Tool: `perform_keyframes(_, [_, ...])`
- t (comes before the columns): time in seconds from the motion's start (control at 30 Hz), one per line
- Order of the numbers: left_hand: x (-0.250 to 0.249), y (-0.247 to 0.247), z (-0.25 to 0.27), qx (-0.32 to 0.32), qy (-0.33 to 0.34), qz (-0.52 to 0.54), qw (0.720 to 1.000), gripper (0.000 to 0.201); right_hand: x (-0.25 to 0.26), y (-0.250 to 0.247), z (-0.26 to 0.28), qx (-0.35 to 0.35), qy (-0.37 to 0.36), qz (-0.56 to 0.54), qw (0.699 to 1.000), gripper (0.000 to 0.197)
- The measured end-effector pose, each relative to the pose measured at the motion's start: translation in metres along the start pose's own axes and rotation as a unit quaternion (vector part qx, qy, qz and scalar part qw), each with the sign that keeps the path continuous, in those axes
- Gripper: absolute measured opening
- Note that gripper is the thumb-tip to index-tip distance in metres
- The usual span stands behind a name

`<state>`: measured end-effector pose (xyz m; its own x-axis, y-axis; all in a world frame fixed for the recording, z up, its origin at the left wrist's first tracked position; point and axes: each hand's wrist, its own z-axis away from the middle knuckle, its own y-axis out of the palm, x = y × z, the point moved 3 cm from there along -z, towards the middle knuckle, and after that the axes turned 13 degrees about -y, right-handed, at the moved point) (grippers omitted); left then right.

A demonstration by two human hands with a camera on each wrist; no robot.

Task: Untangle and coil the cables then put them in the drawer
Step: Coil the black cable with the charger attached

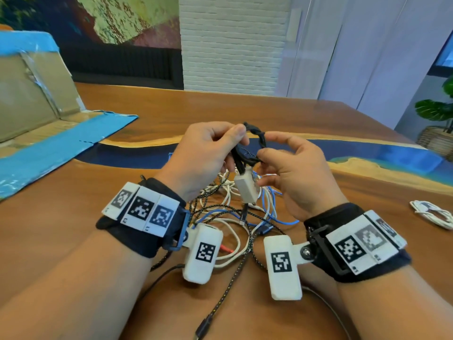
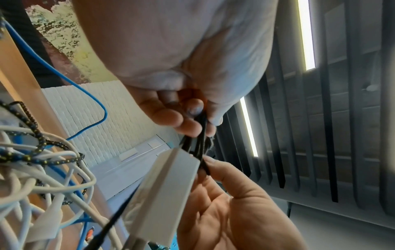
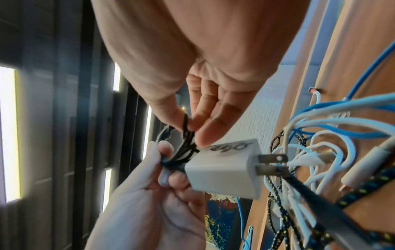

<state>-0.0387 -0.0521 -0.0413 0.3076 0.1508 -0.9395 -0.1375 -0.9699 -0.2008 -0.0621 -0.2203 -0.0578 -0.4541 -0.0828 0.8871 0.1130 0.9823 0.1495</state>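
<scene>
Above the table both hands hold a black cable [image 1: 255, 141] wound into a small coil. My left hand [image 1: 208, 148] pinches the bundled strands [image 2: 202, 135] between thumb and fingers. My right hand [image 1: 289, 163] pinches the loop's other side [image 3: 187, 128] with thumb and forefinger. A white plug adapter [image 1: 246, 188] hangs from the black cable below the hands; its two prongs [image 3: 271, 163] show in the right wrist view. Beneath lies a tangle of white, blue and black-yellow braided cables [image 1: 230, 217].
An opened cardboard box with blue tape [image 1: 36, 99] stands at the back left. A coiled white cable [image 1: 432, 213] lies alone at the right on the wooden table [image 1: 245, 111]. A potted plant [image 1: 438, 119] is at the far right edge.
</scene>
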Motion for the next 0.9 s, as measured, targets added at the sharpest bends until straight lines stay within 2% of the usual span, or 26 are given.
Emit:
perform_keyframes(0.1, [0.003, -0.004, -0.003, -0.022, 0.000, 0.034, 0.999, 0.028, 0.004, 0.003, 0.004, -0.018, 0.000, -0.047, 0.999, 0.036])
perform_keyframes(0.2, [0.003, -0.006, -0.004, -0.028, -0.005, 0.051, 0.998, 0.028, 0.007, 0.005, 0.004, -0.029, 0.060, -0.164, 0.984, 0.023])
perform_keyframes(0.3, [0.007, -0.007, -0.005, -0.028, -0.018, 0.061, 0.998, 0.029, 0.011, 0.008, 0.006, 0.021, 0.122, -0.268, 0.956, 0.009])
perform_keyframes(0.37, [0.008, -0.006, -0.006, -0.031, -0.026, 0.069, 0.997, 0.030, 0.014, 0.010, 0.008, 0.027, 0.134, -0.285, 0.949, 0.012])
perform_keyframes(0.43, [0.009, -0.007, -0.007, -0.041, -0.034, 0.081, 0.995, 0.030, 0.013, 0.010, 0.009, 0.017, 0.131, -0.250, 0.959, 0.016])
perform_keyframes(0.5, [0.009, -0.008, -0.007, -0.057, -0.032, 0.093, 0.993, 0.031, 0.014, 0.011, 0.009, 0.027, 0.129, -0.207, 0.969, 0.010])
perform_keyframes(0.63, [0.008, -0.010, -0.007, -0.091, -0.029, 0.096, 0.991, 0.032, 0.017, 0.009, 0.011, 0.098, 0.134, -0.146, 0.975, 0.011])
perform_keyframes(0.73, [0.005, -0.008, -0.004, -0.091, -0.015, 0.079, 0.993, 0.031, 0.015, 0.003, 0.009, 0.135, 0.125, -0.086, 0.979, 0.011])
perform_keyframes(0.9, [0.001, -0.008, -0.003, -0.086, 0.004, 0.081, 0.993, 0.030, 0.007, -0.004, 0.005, 0.125, 0.082, 0.035, 0.988, 0.016])
